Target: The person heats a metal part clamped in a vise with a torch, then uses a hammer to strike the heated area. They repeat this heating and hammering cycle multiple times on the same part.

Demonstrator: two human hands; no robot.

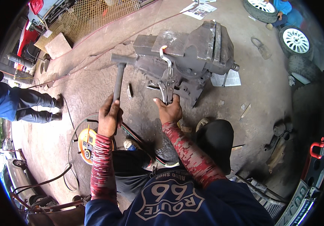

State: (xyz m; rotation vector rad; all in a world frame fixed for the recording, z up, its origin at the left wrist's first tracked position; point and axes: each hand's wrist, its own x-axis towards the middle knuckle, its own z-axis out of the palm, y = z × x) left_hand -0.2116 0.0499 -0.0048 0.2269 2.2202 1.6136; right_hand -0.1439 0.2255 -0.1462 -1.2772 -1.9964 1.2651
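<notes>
My left hand (110, 116) is wrapped round the handle of a hammer (119, 81), which stands head-up with its head at the near left corner of a large bench vise (211, 49). My right hand (170, 111) grips the handles of locking pliers (168, 83), held in front of the vise. From their upper end a curved metal piece (165, 56) reaches to the vise's top; its tip looks yellow-orange. Whether that piece is part of the pliers or held in them I cannot tell.
Left of me lies an orange reel (88, 145) with a hose. A person in dark trousers (37, 103) stands at the left. Wheels (296, 40) lie at the far right, beside another person (282, 8). A small dark block (130, 90) and papers (227, 78) lie on the floor.
</notes>
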